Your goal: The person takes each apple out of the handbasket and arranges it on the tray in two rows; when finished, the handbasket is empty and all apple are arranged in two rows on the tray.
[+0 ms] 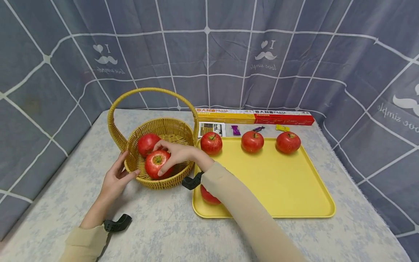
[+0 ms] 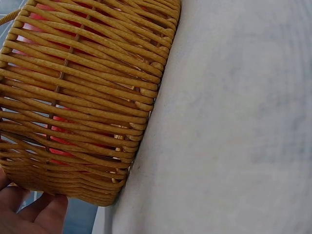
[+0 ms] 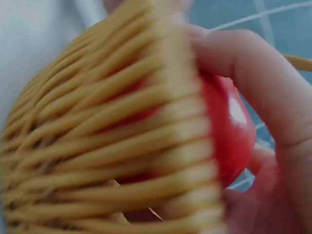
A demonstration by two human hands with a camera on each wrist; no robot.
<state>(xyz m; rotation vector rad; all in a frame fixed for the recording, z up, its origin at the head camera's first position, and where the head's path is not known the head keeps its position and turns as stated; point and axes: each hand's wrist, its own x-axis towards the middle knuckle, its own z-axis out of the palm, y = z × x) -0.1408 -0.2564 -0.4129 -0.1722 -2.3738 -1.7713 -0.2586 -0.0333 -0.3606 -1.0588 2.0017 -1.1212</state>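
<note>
Left hand (image 1: 115,178) sits with relaxed, open fingers against the wicker basket (image 1: 170,128) wall at about 8 o'clock, holding nothing. Right hand (image 1: 175,154) curls over a shiny red apple (image 1: 157,163) with a greenish stem dimple, inside the basket's front. Second apple (image 1: 147,143) sits behind it at 11 o'clock. Three more apples line the yellow tray (image 1: 288,182) far edge.

Three cameras, one basket in common.
My head view looks forward and down over the whole bench (image 1: 163,233); the left wrist view sits right against the wicker basket (image 2: 83,97) from outside and low, and the right wrist view, blurred, is pressed close to its rim (image 3: 122,146).
</note>
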